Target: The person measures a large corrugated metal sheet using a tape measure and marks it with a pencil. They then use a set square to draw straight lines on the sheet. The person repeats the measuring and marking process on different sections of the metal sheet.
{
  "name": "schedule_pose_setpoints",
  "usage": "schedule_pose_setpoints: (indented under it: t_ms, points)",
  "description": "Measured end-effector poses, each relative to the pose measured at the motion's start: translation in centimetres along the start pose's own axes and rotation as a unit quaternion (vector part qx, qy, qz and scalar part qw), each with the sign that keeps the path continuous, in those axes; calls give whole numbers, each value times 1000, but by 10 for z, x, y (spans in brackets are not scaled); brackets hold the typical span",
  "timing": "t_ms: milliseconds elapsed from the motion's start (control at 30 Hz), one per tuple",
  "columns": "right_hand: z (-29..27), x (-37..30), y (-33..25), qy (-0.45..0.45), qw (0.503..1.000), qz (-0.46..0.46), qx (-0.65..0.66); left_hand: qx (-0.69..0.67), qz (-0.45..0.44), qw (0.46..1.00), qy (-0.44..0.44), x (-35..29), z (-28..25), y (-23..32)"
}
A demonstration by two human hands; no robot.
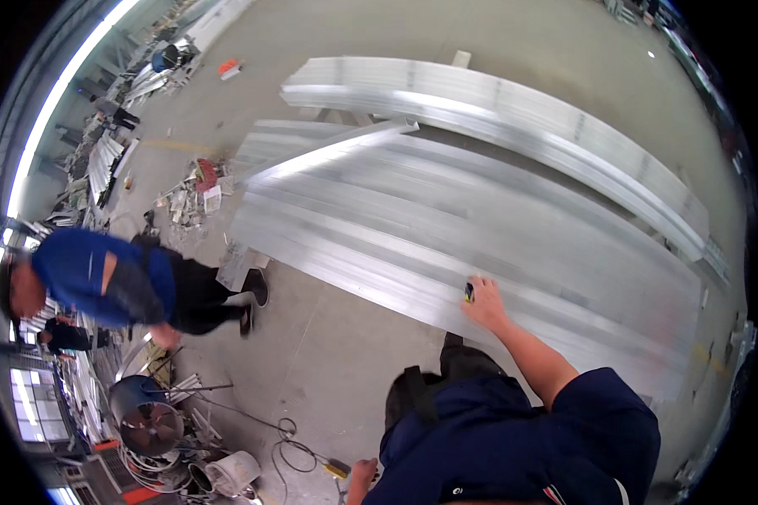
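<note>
My right hand (485, 305) is closed around a small black-and-yellow tape measure (469, 292). It is over the near edge of a wide layer of long silvery metal profiles (446, 219) lying side by side. One loose metal profile (337, 151) lies slantwise across their far left part. My left hand (363, 476) hangs low beside my body, over the floor. It is small and blurred in the picture, and its fingers do not show clearly.
Behind the profiles lies a long bundle of metal bars (497, 109). To the left a person in a blue top (101, 273) bends over. Lower left are a drum fan (150, 421), a white bucket (232, 471), and a looped cable with a yellow socket block (337, 468) on the floor.
</note>
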State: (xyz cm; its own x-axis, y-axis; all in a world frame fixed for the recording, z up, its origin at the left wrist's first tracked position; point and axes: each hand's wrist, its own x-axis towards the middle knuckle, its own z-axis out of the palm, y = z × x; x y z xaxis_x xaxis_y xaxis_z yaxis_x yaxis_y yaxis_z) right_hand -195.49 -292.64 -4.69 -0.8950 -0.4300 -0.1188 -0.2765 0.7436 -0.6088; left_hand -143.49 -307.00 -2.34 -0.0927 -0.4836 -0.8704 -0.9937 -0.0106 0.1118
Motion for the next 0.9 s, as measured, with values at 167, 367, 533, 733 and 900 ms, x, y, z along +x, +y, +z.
schedule_pose_setpoints:
  t_ms: [167, 367, 533, 733, 900]
  points:
    - [37, 55, -28, 55, 997, -2, -55, 8, 116, 993, 29, 76, -53, 37]
    - [50, 61, -21, 24, 994, 81, -71, 68, 274, 955, 90, 201, -186, 201]
    - [50, 29, -30, 79, 977, 181, -80, 282, 381, 822, 317, 355, -320, 356]
    - [56, -63, -99, 134, 904, 405, -12, 381, 446, 721, 368, 428, -446, 606]
    - [106, -147, -164, 36, 819, 572, -34, 366, 581, 639, 346, 498, -499, 719]
